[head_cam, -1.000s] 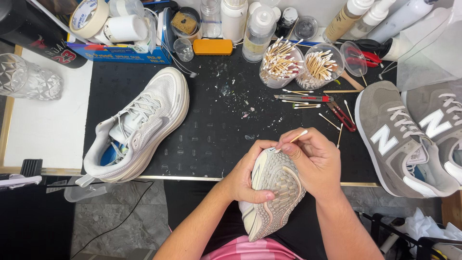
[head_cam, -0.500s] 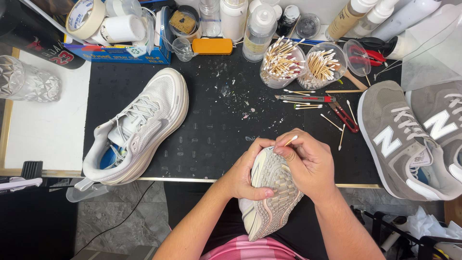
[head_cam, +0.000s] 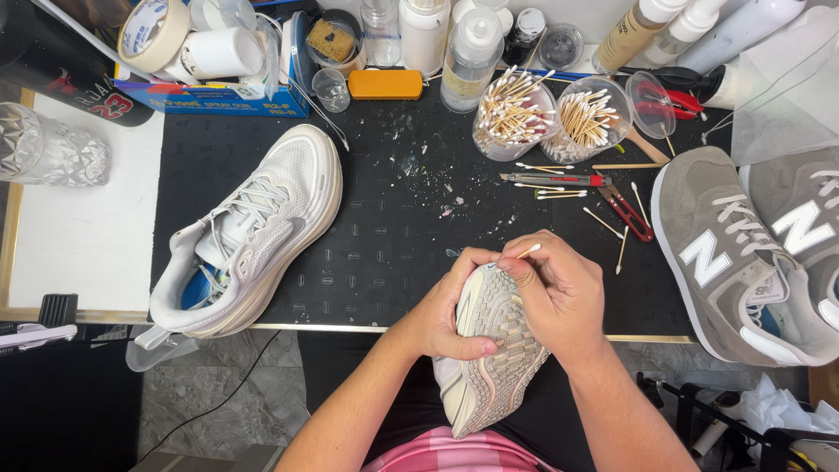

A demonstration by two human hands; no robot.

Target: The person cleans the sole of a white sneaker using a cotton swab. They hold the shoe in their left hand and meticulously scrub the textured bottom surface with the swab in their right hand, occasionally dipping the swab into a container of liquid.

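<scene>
left hand (head_cam: 441, 319) clenched around upturned white mesh sneaker (head_cam: 494, 350), right hand (head_cam: 559, 293) pinching wooden cotton swab (head_cam: 527, 252) at sole's 12 o'clock edge

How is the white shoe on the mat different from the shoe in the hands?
The white shoe on the mat lies on its side with laces and opening showing; the held shoe is turned sole up. The mat shoe is untouched, while the left hand grips the held shoe and the right hand puts a cotton swab to its sole. Both are pale, and look like a pair.
</scene>
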